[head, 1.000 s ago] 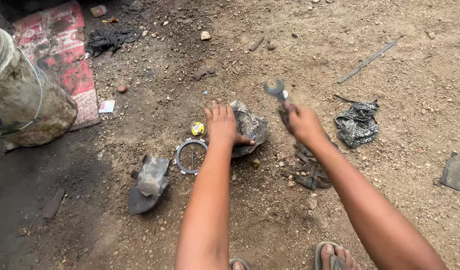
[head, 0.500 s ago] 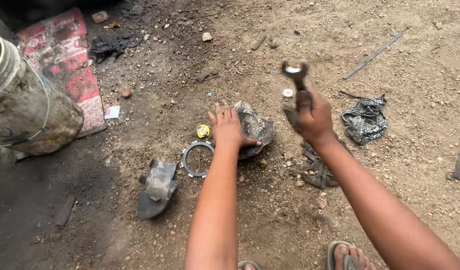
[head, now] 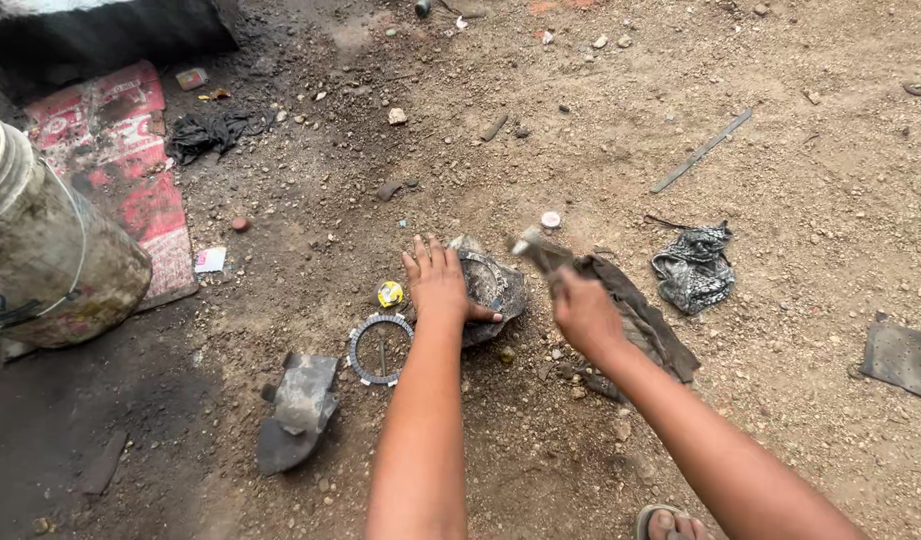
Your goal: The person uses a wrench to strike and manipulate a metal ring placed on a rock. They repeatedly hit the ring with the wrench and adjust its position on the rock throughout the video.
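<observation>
The big dirty bucket [head: 50, 250] stands far to the left of the dark metal casing [head: 495, 290], on the bare ground. The left hand [head: 438, 283] lies flat and open on the casing and presses it down. The right hand [head: 583, 312] is closed around a hammer [head: 540, 250]; half a second ago the hammer was raised high, now its head is low, just right of the casing (probably one blow is landing). A toothed ring [head: 380, 348] lies left of the casing.

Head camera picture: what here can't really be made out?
- Round dark metal part: the left hand covers one side.
- Blurred grey metal tool in the right hand: its fingers hide the handle.
- Dirty plastic bucket: cut off by the left edge.
</observation>
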